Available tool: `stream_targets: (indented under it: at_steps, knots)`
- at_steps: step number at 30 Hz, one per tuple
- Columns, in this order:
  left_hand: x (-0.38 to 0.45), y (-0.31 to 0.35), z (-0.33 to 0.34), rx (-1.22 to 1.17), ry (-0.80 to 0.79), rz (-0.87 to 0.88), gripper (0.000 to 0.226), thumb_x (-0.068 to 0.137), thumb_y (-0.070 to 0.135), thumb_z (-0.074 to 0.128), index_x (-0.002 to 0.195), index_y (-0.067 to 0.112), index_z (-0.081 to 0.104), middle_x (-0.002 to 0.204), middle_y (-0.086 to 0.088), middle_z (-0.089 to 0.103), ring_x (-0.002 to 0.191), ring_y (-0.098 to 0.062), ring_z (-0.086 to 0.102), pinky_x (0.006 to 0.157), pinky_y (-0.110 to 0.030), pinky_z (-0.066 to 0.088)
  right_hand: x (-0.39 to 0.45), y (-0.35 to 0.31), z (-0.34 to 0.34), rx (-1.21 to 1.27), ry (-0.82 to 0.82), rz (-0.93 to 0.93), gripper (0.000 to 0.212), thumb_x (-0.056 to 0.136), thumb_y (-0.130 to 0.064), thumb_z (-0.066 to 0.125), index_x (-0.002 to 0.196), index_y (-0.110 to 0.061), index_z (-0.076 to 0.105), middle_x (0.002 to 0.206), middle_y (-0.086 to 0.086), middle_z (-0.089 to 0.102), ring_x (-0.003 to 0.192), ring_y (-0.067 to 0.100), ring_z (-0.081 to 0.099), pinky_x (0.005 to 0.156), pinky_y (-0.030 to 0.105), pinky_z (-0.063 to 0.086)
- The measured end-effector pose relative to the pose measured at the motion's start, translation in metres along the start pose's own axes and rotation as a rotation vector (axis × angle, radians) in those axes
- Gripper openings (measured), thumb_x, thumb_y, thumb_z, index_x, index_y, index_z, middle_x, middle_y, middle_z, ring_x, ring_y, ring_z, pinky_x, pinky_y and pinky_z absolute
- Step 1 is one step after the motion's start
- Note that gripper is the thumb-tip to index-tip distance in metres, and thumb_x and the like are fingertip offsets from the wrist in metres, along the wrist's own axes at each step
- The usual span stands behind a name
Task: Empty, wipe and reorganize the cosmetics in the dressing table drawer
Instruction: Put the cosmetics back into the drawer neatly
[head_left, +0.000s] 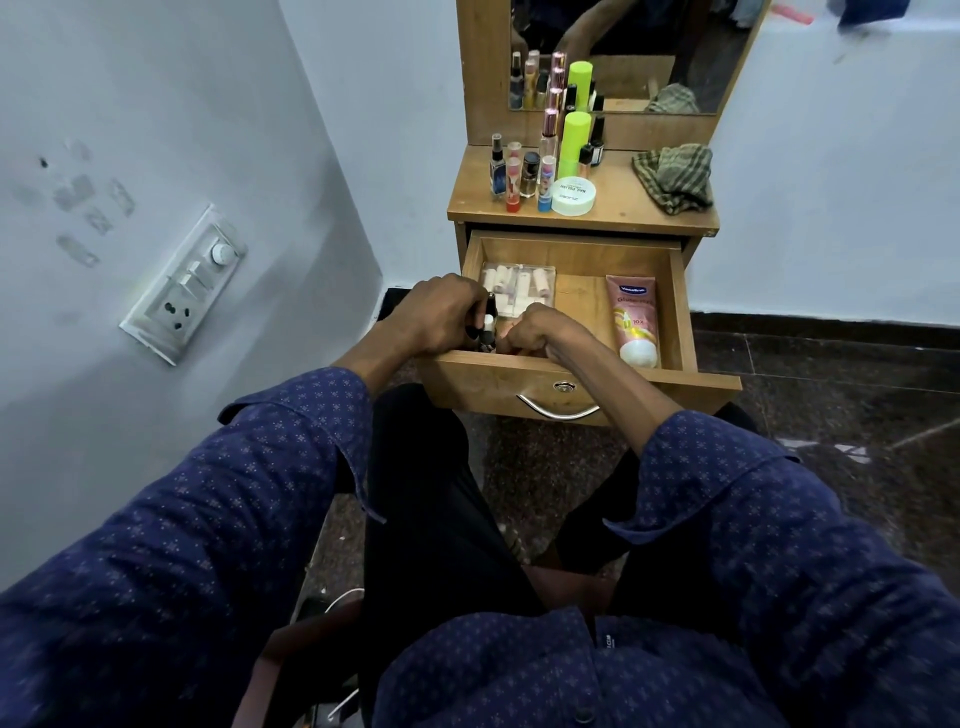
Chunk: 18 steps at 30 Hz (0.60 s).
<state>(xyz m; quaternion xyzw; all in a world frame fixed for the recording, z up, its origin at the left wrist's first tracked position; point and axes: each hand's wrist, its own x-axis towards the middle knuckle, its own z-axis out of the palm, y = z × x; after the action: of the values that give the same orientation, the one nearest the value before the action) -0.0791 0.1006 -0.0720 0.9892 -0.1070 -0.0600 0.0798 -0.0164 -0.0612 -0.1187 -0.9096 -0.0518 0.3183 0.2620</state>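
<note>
Head view: small bottles (487, 328) within left hand (441, 314) fingers (475, 304), over drawer (680, 312).

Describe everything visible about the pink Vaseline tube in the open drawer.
The Vaseline tube is a soft-looking pink plastic squeeze tube with a blue Vaseline logo, gold graphics and a white cap. It lies flat on the floor of the drawer, along the right side close to the right wall, cap toward the drawer front and crimped end toward the back. Neither hand touches it; the right hand works to its left. Whether it touches the wall cannot be told.
</note>
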Motion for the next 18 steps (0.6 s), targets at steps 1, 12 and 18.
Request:
stream_targets:
  at_steps: [1, 12, 18]
  knots:
    - [0.0, 0.0, 0.0, -0.001, -0.002, -0.004, 0.026, 0.071, 0.025, 0.087, 0.079, 0.029, 0.063, 0.093, 0.008, 0.07, 0.084, -0.02, 0.064, 0.07, -0.037, 0.053, 0.002, 0.0, -0.002, 0.008, -0.021, -0.015, 0.022, 0.09, -0.015, 0.078, 0.078, -0.013, 0.06, 0.087, 0.005, 0.069, 0.065, 0.01, 0.064, 0.048, 0.023, 0.044]
    - [0.001, 0.004, 0.0, -0.008, -0.015, -0.011, 0.026, 0.074, 0.025, 0.086, 0.079, 0.03, 0.061, 0.093, 0.008, 0.067, 0.082, -0.018, 0.062, 0.07, -0.038, 0.054, -0.002, 0.014, 0.0, 0.192, -0.092, -0.064, 0.015, 0.093, -0.01, 0.073, 0.105, -0.016, 0.067, 0.083, 0.0, 0.059, 0.058, 0.007, 0.059, 0.045, 0.014, 0.048]
    - [0.003, 0.0, -0.001, -0.052, -0.048, -0.033, 0.028, 0.072, 0.019, 0.087, 0.077, 0.027, 0.061, 0.091, 0.007, 0.066, 0.082, -0.019, 0.063, 0.072, -0.041, 0.057, -0.009, 0.004, -0.006, -0.014, -0.12, -0.079, 0.023, 0.098, -0.019, 0.07, 0.078, -0.013, 0.063, 0.079, 0.002, 0.063, 0.06, 0.009, 0.056, 0.055, 0.021, 0.043]
